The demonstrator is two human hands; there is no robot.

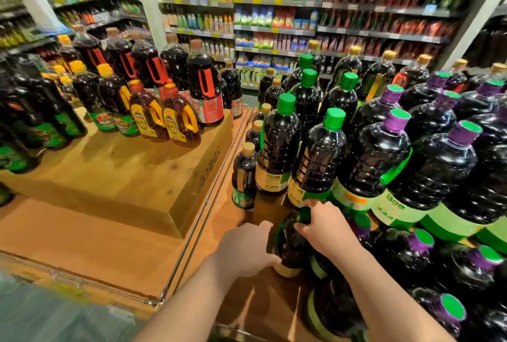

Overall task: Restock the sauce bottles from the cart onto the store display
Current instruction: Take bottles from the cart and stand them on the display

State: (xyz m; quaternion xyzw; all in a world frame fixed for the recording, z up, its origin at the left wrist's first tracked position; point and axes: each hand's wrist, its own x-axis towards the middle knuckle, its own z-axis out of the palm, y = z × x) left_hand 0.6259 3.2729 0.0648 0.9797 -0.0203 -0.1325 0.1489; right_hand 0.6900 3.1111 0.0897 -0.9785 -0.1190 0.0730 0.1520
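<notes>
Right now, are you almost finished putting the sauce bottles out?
Many look done: green-capped bottles and purple-capped bottles already stand packed in rows on the right display. In hand: both hands hold one dark green-capped bottle, the right hand at its top, the left hand on its side. It isn't set down yet. The cart isn't visible, so I can't tell what's left.

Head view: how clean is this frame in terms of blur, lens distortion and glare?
Head view: the back shelving is soft and bowed by the wide-angle lens; the left edge smears. Overhead light leaves white glare spots on the dark purple-capped plastic bottles. The left hand and right hand, on a dark green-capped sauce bottle, are fairly sharp.
</notes>
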